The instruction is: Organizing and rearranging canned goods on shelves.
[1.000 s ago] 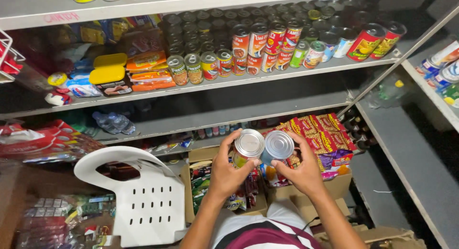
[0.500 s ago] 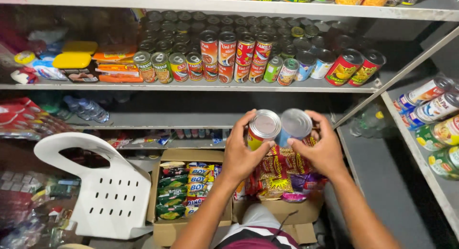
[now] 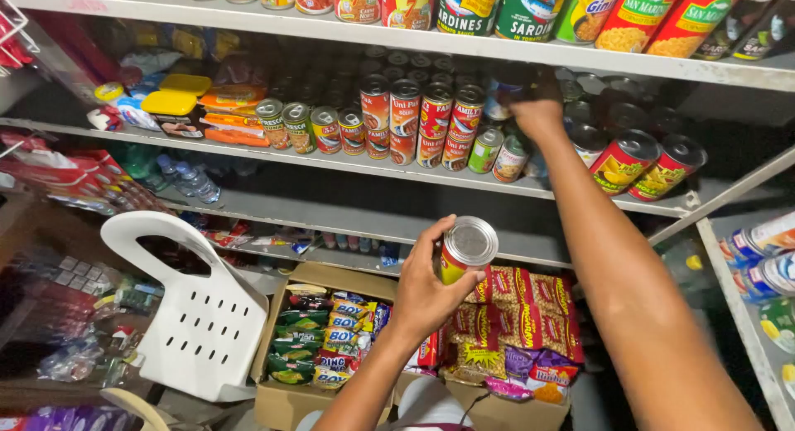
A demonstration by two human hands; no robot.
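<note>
**Hand positions at the canned-goods shelving**

Left hand [image 3: 426, 294]: positioned low in the centre of the view, in front of the lowest shelf edge. Its fingers [image 3: 424, 237] are clenched around a small tin can [image 3: 465, 250] with a yellow and red label. The can is held upright, tilted slightly, with its silver lid toward the camera. It sits above the open cardboard box [image 3: 331, 275] on the floor and touches no shelf.

Right hand [image 3: 537, 108]: raised to the middle shelf [image 3: 331, 162], arm extended diagonally from the lower right corner. The hand is at a dark can [image 3: 507, 85] standing on top of the can row. The fingers wrap over this can from the right side; the area is shadowed, so it cannot be told whether they grip it firmly or only rest against it.

Surroundings:
- Middle shelf: rows of red-labelled cans [image 3: 414, 120] stacked two high, left of the right hand; two red and yellow cans [image 3: 625, 159] lying on their sides to its right.
- Upper shelf [image 3: 248, 19]: tall cans along its front edge.
- Floor level: the cardboard box holds green and blue snack packets [image 3: 331, 336]; red and yellow sachets [image 3: 517, 307] lie just beside it, under the held can.
- A white plastic chair [image 3: 195, 315] stands at lower left.
</note>
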